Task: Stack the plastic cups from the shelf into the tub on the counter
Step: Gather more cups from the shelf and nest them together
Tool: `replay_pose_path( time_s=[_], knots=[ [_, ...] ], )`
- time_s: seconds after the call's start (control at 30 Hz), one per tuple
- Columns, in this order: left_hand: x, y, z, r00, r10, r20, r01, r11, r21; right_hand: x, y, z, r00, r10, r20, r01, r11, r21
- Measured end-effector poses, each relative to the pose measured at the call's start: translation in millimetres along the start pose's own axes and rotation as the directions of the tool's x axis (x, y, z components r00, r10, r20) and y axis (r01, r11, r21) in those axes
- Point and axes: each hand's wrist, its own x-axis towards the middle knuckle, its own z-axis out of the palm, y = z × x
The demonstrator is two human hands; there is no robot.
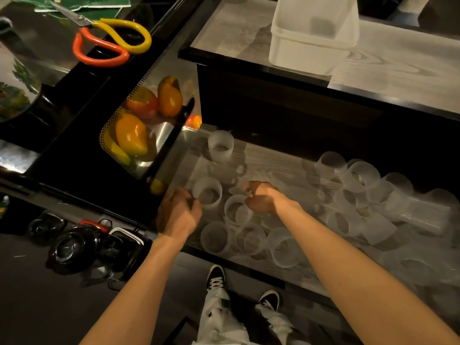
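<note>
Several frosted ribbed plastic cups stand or lie on the wood-grain shelf [273, 158] below the counter. Most are heaped at the right [361, 175], and one stands alone at the back [221, 145]. My left hand [179, 212] curls its fingers against the left wall of an upright cup [207, 195]. My right hand [261, 197] pinches the right rim of a neighbouring upright cup [235, 211]. The frosted white tub [311, 43] stands on the counter at the upper right, well above both hands.
Three more upright cups [251, 240] line the shelf's front edge. A perforated metal tray [159, 135] with orange and red fruit sits left of the shelf. Orange-and-yellow scissors [112, 38] lie on the black counter. Black lids [72, 247] sit low at the left.
</note>
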Motion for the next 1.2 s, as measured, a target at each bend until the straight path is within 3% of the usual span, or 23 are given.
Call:
replay_pose_path(
  time_s=[0.13,0.23,0.33,0.47,0.57,0.7,0.83,0.97,1.2],
  knots=[
    [-3.2,-7.3,0.6,0.925,-0.193,0.326,0.127,0.969,0.213,-1.4,-2.8,6.1,0.999,-0.001,0.037,0.003,0.999,-0.053],
    [-8.5,-9.4,9.5,0.789,-0.302,0.535,0.342,0.939,0.026,-2.6,-2.7,10.3,0.999,-0.008,0.035,0.009,0.999,-0.046],
    [-13.2,-6.7,11.9,0.711,-0.27,0.649,0.41,0.909,-0.07,-2.6,0.3,13.0,1.0,0.001,-0.009,-0.001,0.999,-0.04],
    [-13.6,-1.1,24.1,0.715,-0.24,0.657,0.508,0.823,-0.253,-3.7,3.1,4.7,0.991,0.035,-0.126,-0.033,0.999,0.019],
    [-11.6,8.5,32.3,0.757,-0.223,0.614,0.467,0.843,-0.269,-3.7,4.5,-7.7,0.975,0.064,-0.211,-0.046,0.995,0.092],
    [-11.1,24.7,41.7,0.778,-0.232,0.584,0.518,0.764,-0.386,-9.3,15.0,-16.2,0.952,0.001,-0.307,0.077,0.968,0.239],
    [-11.4,39.1,55.2,0.82,-0.22,0.529,0.474,0.778,-0.412,-15.4,23.7,-17.2,0.967,-0.075,-0.243,0.12,0.977,0.176],
    [-14.0,49.7,70.1,0.824,-0.243,0.511,0.521,0.679,-0.518,-14.7,32.6,-9.3,0.982,-0.118,-0.149,0.13,0.989,0.069],
    [-21.6,65.7,68.6,0.794,-0.224,0.565,0.582,0.546,-0.603,-0.8,30.7,3.3,0.997,0.03,-0.074,-0.028,0.999,0.029]
  ],
)
